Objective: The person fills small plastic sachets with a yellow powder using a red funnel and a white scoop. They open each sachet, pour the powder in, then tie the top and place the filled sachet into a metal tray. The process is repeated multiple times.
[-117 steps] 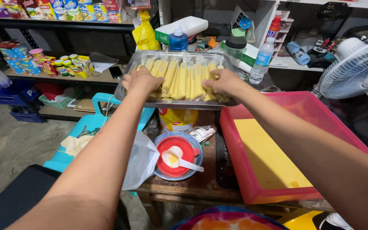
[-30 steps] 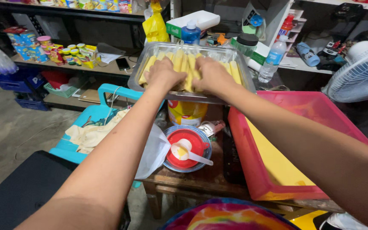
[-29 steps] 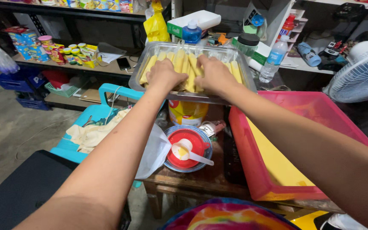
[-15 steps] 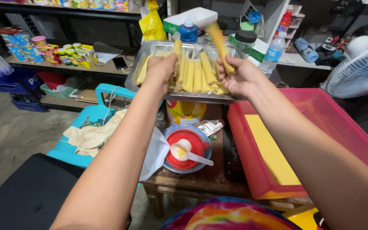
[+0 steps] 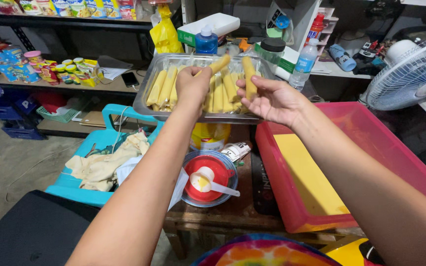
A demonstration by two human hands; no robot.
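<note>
Two bare hands raised over a clear tray (image 5: 146, 101) packed with yellow rolls. Left hand (image 5: 192, 86) closed around one roll (image 5: 219, 64); right hand (image 5: 272, 101) pinching another roll (image 5: 249, 79) upright. Most rolls lying in rows in the tray. Red tub (image 5: 371, 148) with yellow board alongside, no rolls in it.

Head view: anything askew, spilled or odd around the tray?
The tray of yellow rolls rests on a yellow tub narrower than itself, overhanging on both sides. A rumpled cloth is heaped on the blue chair. No spill visible. Left hand and right hand each hold one roll.
</note>
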